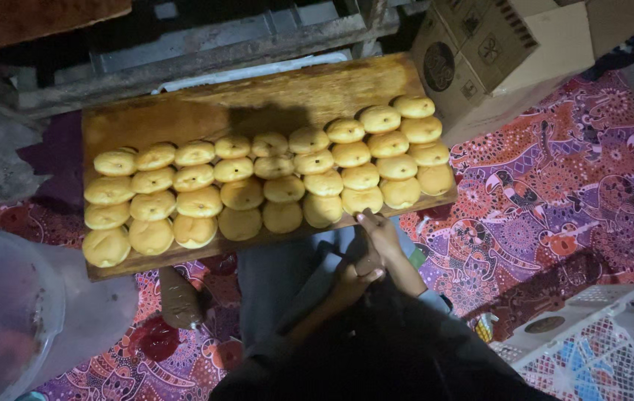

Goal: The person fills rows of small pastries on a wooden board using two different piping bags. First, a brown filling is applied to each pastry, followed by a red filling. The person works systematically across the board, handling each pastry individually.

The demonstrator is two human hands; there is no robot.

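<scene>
Reaching to the near edge of the wooden board (183,111), your right hand (380,232) fingers touch a bun (362,199); your left hand (352,276) rests below, its grip unclear.

A wooden board (183,111) is laid across a floor covered by a patterned red mat (554,186). Four rows of round yellow buns (272,186) are packed along its near edge, while the far strip is left bare.
</scene>
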